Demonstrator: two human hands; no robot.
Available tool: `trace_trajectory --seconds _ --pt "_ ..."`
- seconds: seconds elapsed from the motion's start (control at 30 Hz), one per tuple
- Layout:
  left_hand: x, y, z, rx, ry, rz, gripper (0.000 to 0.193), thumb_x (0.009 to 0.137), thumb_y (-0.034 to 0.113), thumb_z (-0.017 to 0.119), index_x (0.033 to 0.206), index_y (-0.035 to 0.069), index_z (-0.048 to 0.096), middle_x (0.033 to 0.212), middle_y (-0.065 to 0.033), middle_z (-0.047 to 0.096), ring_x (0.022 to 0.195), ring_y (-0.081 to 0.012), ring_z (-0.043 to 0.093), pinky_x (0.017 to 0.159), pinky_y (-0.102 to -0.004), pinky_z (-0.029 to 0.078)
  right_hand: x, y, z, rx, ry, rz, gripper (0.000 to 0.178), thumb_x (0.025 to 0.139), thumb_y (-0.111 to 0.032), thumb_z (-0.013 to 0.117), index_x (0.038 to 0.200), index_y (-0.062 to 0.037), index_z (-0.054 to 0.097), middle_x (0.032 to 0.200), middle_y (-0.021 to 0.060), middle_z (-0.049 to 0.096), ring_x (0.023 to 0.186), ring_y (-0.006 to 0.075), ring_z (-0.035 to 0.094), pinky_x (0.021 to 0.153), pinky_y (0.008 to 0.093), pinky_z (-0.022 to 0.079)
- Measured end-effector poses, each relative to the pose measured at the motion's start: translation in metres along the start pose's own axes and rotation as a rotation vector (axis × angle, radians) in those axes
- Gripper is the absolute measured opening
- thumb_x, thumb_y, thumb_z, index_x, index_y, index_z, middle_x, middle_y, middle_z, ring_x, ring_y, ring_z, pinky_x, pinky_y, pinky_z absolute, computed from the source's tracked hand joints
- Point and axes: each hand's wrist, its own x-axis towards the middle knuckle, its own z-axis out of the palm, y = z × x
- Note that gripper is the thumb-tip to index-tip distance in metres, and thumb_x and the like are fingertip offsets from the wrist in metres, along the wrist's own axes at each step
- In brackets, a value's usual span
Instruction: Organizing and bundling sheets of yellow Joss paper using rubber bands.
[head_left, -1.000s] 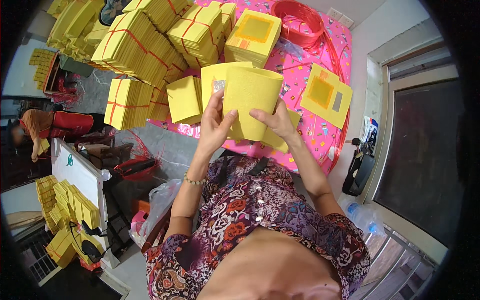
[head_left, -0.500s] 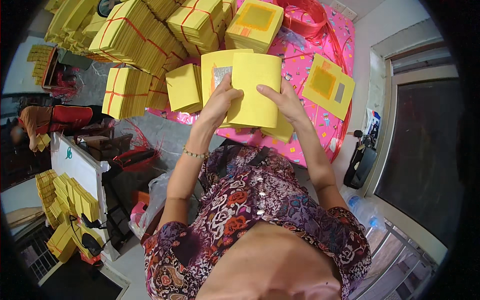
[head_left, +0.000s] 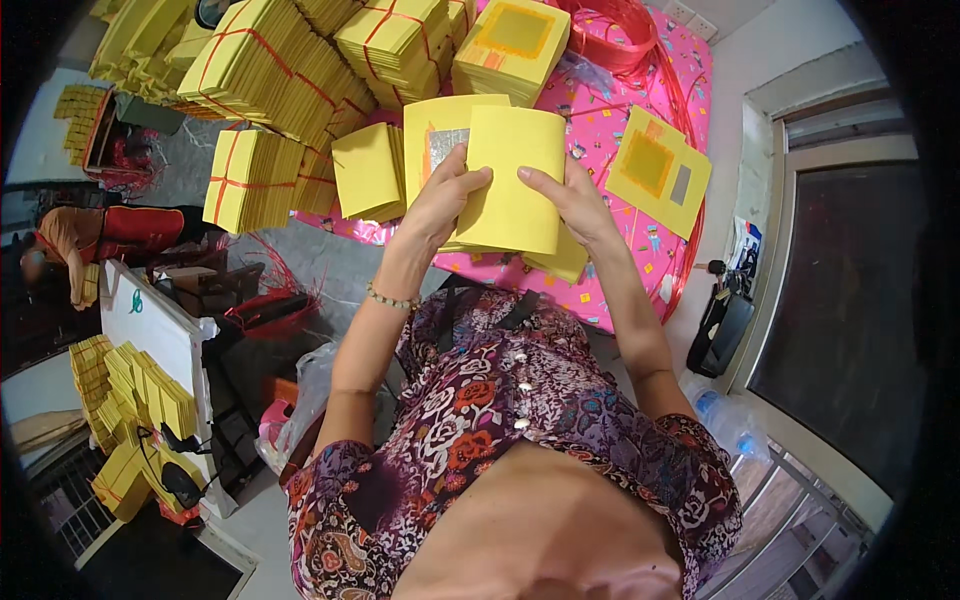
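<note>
Between my two hands is a sheet of yellow joss paper [head_left: 520, 205], bent over into a curve with its plain side up. My left hand [head_left: 447, 197] grips its left edge, thumb on top and fingers mostly hidden underneath. On the right edge, my right hand [head_left: 573, 200] pinches it the same way. Partly covered by this sheet lies another yellow sheet [head_left: 425, 118] with an orange border and a silver foil patch. A single flat sheet [head_left: 645, 170] with an orange square and a grey strip rests to the right on the pink patterned tablecloth [head_left: 590, 300].
Tied bundles of yellow paper [head_left: 270, 75] crowd the far left, with a loose folded stack [head_left: 368, 175] nearer. Red plastic strapping [head_left: 615, 50] lies coiled at the back. Another person [head_left: 130, 235] works at the left beside a white board [head_left: 160, 320]. A glazed door [head_left: 830, 310] stands right.
My hands and the bent sheet have shifted very slightly to the right, still gripping it. At the left, the other person's arm has moved down.
</note>
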Motion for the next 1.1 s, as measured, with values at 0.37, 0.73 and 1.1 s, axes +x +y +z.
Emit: trace_trajectory --seconds 0.37,0.73,1.1 --pt "-0.017 -0.018 0.031 0.121 0.125 0.446 0.037 0.095 0.006 0.05 0.129 -0.001 0.039 0.12 -0.0112 0.055 0.11 -0.0153 0.052 0.092 -0.029 0.044 -0.02 0.007 0.008 -0.079 0.059 -0.29 0.043 0.091 -0.015 0.062 0.126 0.0014 0.045 0.114 0.0088 0.059 0.1 0.0135 0.058 0.086 0.0286 0.048" --pt "-0.027 -0.029 0.04 0.17 0.146 0.564 0.033 0.095 0.008 0.05 0.125 0.0 0.041 0.115 -0.0101 0.055 0.108 -0.014 0.051 0.092 -0.0281 0.042 -0.037 -0.005 0.012 -0.08 0.048 -0.309 0.036 0.093 -0.015 0.059 0.123 0.0014 0.048 0.11 0.0071 0.061 0.099 0.0114 0.058 0.085 0.0269 0.047" --pt "-0.035 -0.023 0.043 0.106 0.108 0.525 0.037 0.094 0.006 0.052 0.128 -0.001 0.04 0.118 -0.0095 0.055 0.109 -0.0138 0.052 0.093 -0.0281 0.042 -0.038 -0.008 0.005 -0.159 0.001 -0.346 0.04 0.092 -0.014 0.061 0.126 0.0017 0.045 0.114 0.0075 0.059 0.103 0.0128 0.056 0.088 0.0278 0.046"
